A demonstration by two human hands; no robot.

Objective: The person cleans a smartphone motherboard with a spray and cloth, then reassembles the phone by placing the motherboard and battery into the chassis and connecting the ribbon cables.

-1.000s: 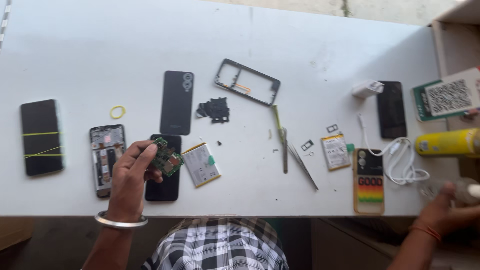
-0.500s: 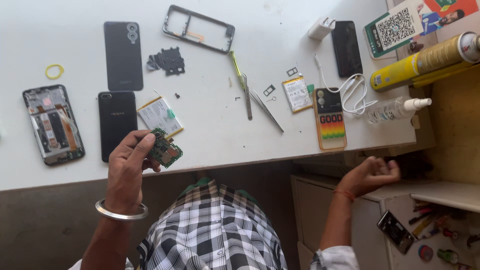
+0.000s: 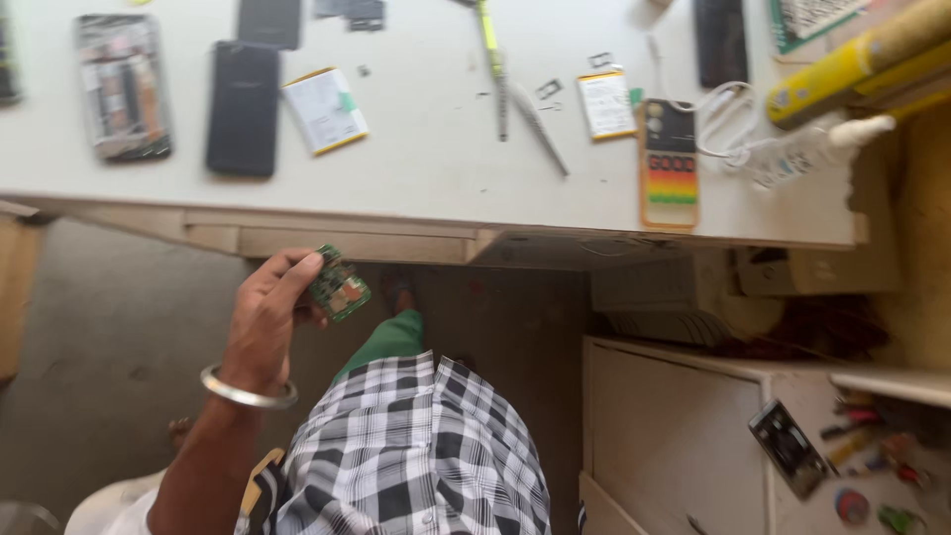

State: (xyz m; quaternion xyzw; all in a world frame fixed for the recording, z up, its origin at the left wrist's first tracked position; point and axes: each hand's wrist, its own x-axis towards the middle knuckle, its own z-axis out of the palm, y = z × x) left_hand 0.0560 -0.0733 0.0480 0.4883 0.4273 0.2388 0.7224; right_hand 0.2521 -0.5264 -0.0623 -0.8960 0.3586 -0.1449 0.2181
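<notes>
White table edge above, left hand gripping green circuit board below it; right hand unseen

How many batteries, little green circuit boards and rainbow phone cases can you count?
Batteries: 2
Green circuit board, held in the left hand: 1
Rainbow phone case: 1
Total: 4

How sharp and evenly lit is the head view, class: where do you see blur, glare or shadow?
Head view: motion blur smears everything, worst on the yellow tube; bright daylight washes out the white table; the space beneath it lies in shadow; the left hand with its green circuit board stays readable.
</notes>
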